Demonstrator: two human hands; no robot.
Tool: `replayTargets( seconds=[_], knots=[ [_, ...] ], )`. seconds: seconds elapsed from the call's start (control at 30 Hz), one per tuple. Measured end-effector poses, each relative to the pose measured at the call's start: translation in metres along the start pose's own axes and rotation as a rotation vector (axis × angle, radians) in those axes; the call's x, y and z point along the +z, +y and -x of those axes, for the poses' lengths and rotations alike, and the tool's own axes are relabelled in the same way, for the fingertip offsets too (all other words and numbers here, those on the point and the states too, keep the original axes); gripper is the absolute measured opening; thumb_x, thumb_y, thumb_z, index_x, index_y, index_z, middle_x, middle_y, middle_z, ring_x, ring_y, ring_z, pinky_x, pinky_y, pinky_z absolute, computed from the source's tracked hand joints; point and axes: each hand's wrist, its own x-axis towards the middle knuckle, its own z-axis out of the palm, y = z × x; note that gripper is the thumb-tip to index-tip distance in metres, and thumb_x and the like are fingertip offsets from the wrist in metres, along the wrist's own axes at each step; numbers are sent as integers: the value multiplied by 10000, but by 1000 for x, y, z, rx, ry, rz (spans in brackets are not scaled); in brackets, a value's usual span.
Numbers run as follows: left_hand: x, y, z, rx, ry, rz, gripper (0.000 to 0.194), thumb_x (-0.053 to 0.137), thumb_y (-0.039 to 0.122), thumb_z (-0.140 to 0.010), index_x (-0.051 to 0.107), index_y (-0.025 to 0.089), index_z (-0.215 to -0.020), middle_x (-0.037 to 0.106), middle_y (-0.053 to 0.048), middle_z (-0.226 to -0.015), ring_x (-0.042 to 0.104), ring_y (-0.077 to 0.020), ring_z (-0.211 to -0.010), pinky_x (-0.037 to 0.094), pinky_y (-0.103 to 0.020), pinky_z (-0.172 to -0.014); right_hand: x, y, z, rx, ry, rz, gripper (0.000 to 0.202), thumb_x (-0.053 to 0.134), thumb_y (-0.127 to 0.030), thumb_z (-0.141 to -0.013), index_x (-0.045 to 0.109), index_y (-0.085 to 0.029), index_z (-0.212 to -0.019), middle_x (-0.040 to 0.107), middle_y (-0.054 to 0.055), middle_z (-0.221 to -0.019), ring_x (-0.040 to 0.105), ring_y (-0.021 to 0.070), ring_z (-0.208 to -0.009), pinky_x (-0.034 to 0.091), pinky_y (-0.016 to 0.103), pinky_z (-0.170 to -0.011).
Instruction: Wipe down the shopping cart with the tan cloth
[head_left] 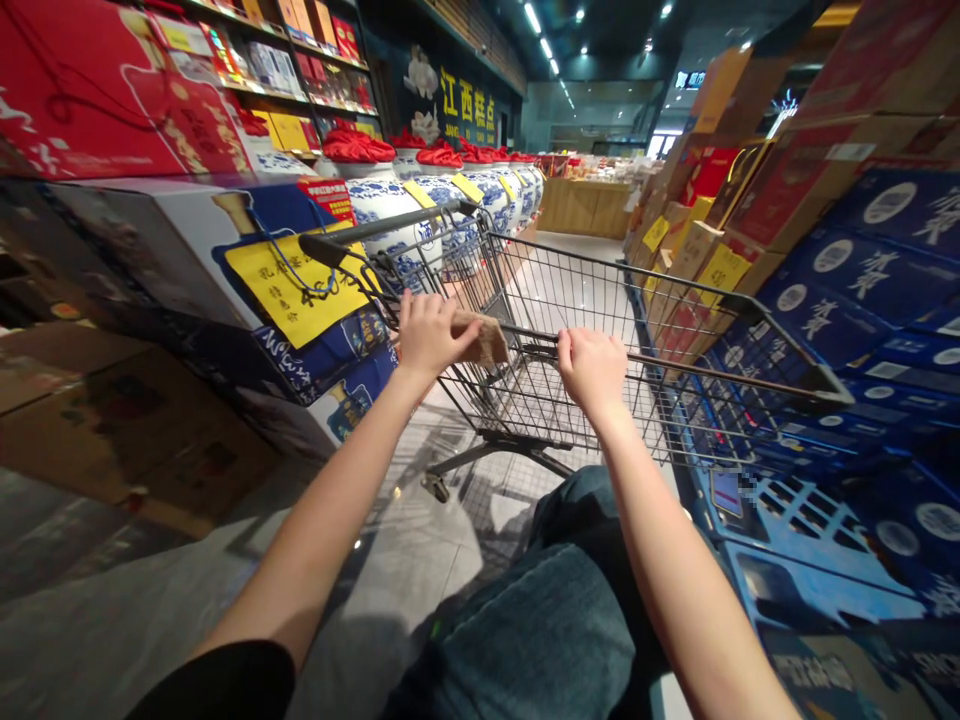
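Observation:
A black wire shopping cart (697, 369) stands just in front of me, its basket showing no goods that I can make out. My left hand (429, 335) is closed around a folded brown cloth (487, 343), which it presses against the cart's near rail. To its right, my right hand (594, 366) grips the same rail with fingers curled over it. The undersides of both hands are hidden. One caster (436, 487) shows below the basket, on the tiled floor.
Stacked gift boxes with a yellow price sign (289, 285) rise close on the left. Blue-and-white jars (379, 195) with red cloth tops line the aisle beyond. Blue cartons (832, 285) are piled along the right, near a phone-like object (726, 493). A wooden counter (585, 206) stands farther ahead.

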Motion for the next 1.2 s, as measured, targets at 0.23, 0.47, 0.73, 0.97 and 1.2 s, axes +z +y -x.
replayTargets(
  seconds=[0.23,0.47,0.73,0.97,1.2],
  knots=[
    [11,40,5,-27,52,-45,496,530,659,-917,712,238,-1106,684,-139,-1233,527,-388,-1264,218,-662,-1231,2,-3,-2,35,9,2,449,332,-305,-1059,708,-171,-853,772,96,-889,627,228,-841,248,359,-768],
    [5,21,2,23,22,-16,484,527,695,-910,710,278,-1073,702,-105,-1198,560,-340,-1226,197,-655,-1235,0,-1,-1,-8,15,4,428,345,-319,-1061,696,-178,-861,766,89,-897,616,223,-857,253,359,-775],
    [12,41,-1,-86,68,-8,486,518,685,-929,733,251,-964,721,-114,-1163,563,-377,-1223,195,-690,-1217,8,-2,-5,44,53,-9,475,320,-294,-1054,712,-172,-816,775,101,-868,622,229,-831,256,367,-769],
    [24,48,-26,-124,44,50,502,533,665,-928,735,237,-763,748,-115,-1002,584,-409,-1186,95,-788,-1177,18,-1,-16,30,20,12,470,302,-301,-1057,726,-161,-911,773,121,-947,626,247,-894,276,372,-802],
    [28,60,-26,43,-51,6,488,559,696,-895,738,246,-959,743,-116,-1129,569,-389,-1208,160,-758,-1179,31,-4,-29,20,28,29,425,344,-286,-1055,716,-154,-898,768,124,-949,607,247,-885,274,372,-799]
  ],
)
